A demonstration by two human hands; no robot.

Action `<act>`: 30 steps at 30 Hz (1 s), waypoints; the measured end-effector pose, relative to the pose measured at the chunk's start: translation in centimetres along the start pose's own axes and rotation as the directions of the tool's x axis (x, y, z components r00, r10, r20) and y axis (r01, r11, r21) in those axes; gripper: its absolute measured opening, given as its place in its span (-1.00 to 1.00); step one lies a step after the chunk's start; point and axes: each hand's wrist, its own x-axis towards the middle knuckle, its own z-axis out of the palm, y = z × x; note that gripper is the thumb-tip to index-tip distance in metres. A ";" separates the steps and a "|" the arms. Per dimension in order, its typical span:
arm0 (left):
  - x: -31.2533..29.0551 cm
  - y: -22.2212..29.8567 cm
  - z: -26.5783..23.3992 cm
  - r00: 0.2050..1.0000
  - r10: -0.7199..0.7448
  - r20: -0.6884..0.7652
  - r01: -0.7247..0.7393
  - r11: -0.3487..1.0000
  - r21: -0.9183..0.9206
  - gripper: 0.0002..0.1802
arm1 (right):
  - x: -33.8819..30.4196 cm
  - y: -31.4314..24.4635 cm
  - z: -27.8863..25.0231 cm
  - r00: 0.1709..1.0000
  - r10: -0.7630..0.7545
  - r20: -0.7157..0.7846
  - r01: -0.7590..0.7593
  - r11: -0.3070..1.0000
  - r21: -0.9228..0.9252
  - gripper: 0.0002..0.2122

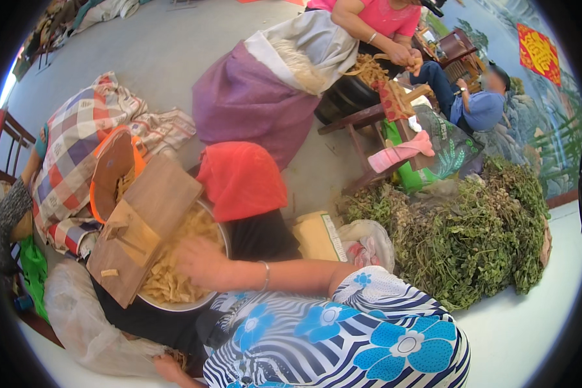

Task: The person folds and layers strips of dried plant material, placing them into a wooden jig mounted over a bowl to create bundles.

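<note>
My right hand (204, 264), smeared by motion, is over a round metal basin (221, 294) of pale yellow, dried-looking strips (165, 278). What its fingers hold, if anything, does not show. Across the basin's left side lies a wooden board (165, 187), tilted, with a lighter wooden block (132, 229) fixed on it. A short piece (110, 272) of strip rests on the board's lower end. My left hand (168, 366) is low down beside a clear plastic bag (87, 323); its fingers are mostly hidden. A red cloth (242, 181) is draped just beyond the basin.
An orange-rimmed container (113, 174) and a checked cloth sack (77, 145) stand left. Ahead is a large purple sack (252, 103). Heaped leafy plants (465, 239) lie right, near a wooden stool (368, 129). A person in pink (394, 19) handles brown strips; another sits beyond.
</note>
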 end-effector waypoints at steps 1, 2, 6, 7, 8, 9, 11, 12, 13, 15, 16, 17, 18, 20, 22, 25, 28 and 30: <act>0.3 0.5 -1.4 0.986 0.160 -0.053 -0.160 0.987 0.007 -0.60 | 0.3 -0.7 -1.3 1.000 -0.010 0.001 0.010 0.998 0.066 -0.57; -0.4 1.6 -3.9 0.969 0.245 -0.013 -0.245 0.965 -0.094 -0.61 | 0.8 -1.7 -2.4 0.999 -0.045 0.009 0.043 0.989 0.141 -0.57; -10.6 12.9 -15.2 0.879 0.476 0.027 -0.364 0.706 -0.607 -0.80 | 2.4 -6.2 -4.4 0.943 -0.323 -0.082 0.322 0.824 0.466 -0.50; -13.9 16.4 -18.1 0.852 0.522 0.033 -0.331 0.588 -0.738 -0.87 | 2.6 -7.1 -4.1 0.934 -0.354 -0.053 0.314 0.737 0.598 -0.54; -15.4 17.4 -19.8 0.774 0.632 -0.034 -0.385 0.428 -0.818 -0.83 | 3.0 -8.0 -3.3 0.914 -0.400 -0.063 0.316 0.608 0.729 -0.57; -16.8 18.3 -21.2 0.678 0.729 -0.096 -0.396 0.252 -0.883 -0.77 | 3.4 -8.7 -2.9 0.891 -0.448 -0.079 0.304 0.457 0.836 -0.60; -16.2 17.3 -20.6 0.626 0.695 -0.354 -0.628 0.182 -0.756 -0.56 | 3.1 -9.1 -4.7 0.874 -0.454 0.175 -0.033 0.302 0.953 -0.70; -13.2 14.5 -18.4 0.591 0.603 -0.535 -0.793 0.316 -0.520 -0.39 | 2.8 -8.9 -5.7 0.833 -0.474 0.287 -0.202 0.222 0.954 -0.75; -10.9 13.2 -17.7 0.546 0.512 -0.663 -0.836 0.389 -0.388 -0.34 | 2.4 -8.3 -7.0 0.895 -0.371 0.248 -0.112 0.351 0.930 -0.77; -7.2 11.9 -18.1 0.448 0.335 -0.829 -0.822 0.518 -0.235 -0.38 | 1.5 -6.0 -10.7 0.979 -0.185 0.087 0.036 0.576 0.816 -0.82; -6.7 10.7 -18.6 0.452 0.311 -0.836 -0.841 0.460 -0.284 -0.49 | 1.2 -4.5 -12.3 0.985 -0.161 0.057 0.067 0.672 0.738 -0.84; -5.8 10.3 -19.1 0.446 0.291 -0.847 -0.867 0.376 -0.328 -0.59 | 0.1 -2.7 -15.3 0.980 -0.149 0.132 0.014 0.713 0.701 -0.85; -5.9 9.6 -19.9 0.425 0.291 -0.857 -0.867 0.403 -0.293 -0.64 | -1.2 -1.6 -16.8 0.996 -0.086 0.029 0.056 0.832 0.551 -0.86; -5.8 9.6 -20.5 0.323 0.381 -0.866 -0.880 0.458 -0.127 -0.72 | -4.1 -0.6 -18.9 1.000 0.003 0.029 -0.012 0.954 0.299 -0.90; -6.3 10.3 -20.9 0.790 -0.128 -0.600 -0.539 0.323 -0.778 -0.77 | -6.0 -0.8 -20.4 0.988 0.075 0.133 -0.106 0.963 0.249 -0.91; -4.1 6.3 -18.4 0.706 -0.101 -0.701 -0.500 0.629 -0.595 -0.77 | -7.4 -1.6 -19.8 0.954 0.244 0.173 -0.289 0.899 0.328 -0.96; -4.0 4.5 -14.7 0.780 0.111 -0.615 -0.290 0.936 -0.199 -0.77 | -6.6 -2.1 -16.9 0.946 0.240 0.219 -0.290 0.928 0.236 -0.90; -5.2 6.4 -13.3 0.813 0.223 -0.538 -0.271 0.962 -0.011 -0.74 | -5.4 -3.2 -14.6 0.953 0.182 0.243 -0.232 0.952 0.199 -0.85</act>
